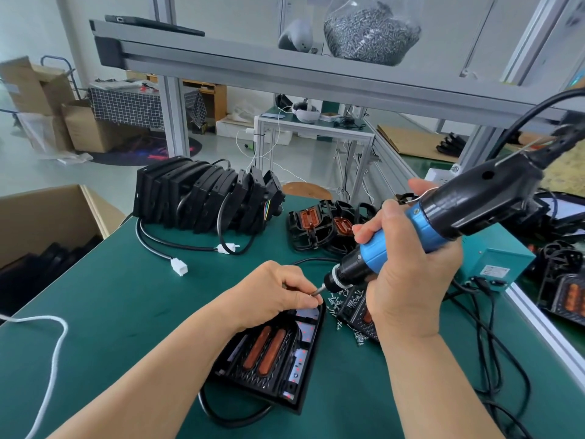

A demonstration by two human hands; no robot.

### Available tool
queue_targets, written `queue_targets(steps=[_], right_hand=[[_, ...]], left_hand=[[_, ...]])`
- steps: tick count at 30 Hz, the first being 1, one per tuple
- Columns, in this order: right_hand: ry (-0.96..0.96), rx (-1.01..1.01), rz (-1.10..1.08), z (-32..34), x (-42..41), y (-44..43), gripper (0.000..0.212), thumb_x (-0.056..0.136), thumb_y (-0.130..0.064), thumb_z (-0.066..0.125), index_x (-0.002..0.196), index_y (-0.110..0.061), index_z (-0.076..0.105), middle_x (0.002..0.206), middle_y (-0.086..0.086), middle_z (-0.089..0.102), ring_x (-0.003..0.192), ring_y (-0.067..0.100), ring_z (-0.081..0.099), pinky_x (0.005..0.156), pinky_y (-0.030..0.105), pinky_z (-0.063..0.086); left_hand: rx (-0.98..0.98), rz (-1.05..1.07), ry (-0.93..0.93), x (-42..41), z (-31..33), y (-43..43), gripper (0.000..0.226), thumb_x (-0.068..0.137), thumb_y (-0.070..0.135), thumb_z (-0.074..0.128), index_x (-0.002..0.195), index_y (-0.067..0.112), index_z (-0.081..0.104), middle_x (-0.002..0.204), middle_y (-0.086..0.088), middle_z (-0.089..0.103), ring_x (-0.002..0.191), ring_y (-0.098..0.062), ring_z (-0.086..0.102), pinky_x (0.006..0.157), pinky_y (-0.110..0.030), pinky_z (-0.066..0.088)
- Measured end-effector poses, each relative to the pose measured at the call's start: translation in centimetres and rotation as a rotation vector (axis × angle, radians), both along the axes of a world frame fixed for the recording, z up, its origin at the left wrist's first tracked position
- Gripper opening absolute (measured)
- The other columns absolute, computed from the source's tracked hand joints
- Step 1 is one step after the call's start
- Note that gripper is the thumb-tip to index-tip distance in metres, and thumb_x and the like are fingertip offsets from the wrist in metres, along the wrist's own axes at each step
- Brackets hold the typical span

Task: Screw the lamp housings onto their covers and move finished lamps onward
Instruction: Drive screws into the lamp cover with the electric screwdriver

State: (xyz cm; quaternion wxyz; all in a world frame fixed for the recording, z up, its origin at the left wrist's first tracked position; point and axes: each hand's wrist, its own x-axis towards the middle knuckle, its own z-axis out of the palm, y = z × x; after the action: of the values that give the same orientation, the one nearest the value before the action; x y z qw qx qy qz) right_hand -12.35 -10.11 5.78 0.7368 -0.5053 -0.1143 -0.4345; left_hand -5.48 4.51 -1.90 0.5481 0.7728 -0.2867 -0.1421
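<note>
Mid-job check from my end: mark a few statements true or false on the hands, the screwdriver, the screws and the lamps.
1. The right hand holds the blue-and-black electric screwdriver. True.
2. The left hand lies flat on the green table. False: it pinches what looks like a screw at the bit tip, over the open lamp housing.
3. Loose screws lie to the right of that housing. True.
4. The row of black lamps stands inside the cardboard box. False: it stands on the table, at its far edge.
</note>
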Motion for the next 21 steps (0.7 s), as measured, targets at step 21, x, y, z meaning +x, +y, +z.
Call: queue_targets(steps=[21], right_hand=[[0.113, -0.225, 0.007, -2.8, -0.4, 1.0, 0.042, 0.079, -0.026, 0.068, 0.094, 0.011, 0.058, 0.064, -0.004, 0.063, 0.056, 0.011, 0.062, 0.062, 0.022, 0.053]], left_hand=[[0.529, 0.337, -0.084, 2.1, -1.4, 0.3, 0.044, 0.092, 0.045, 0.060, 0.068, 0.009, 0.062, 0.063, 0.001, 0.053, 0.058, -0.019, 0.046, 0.055, -0.026, 0.037]])
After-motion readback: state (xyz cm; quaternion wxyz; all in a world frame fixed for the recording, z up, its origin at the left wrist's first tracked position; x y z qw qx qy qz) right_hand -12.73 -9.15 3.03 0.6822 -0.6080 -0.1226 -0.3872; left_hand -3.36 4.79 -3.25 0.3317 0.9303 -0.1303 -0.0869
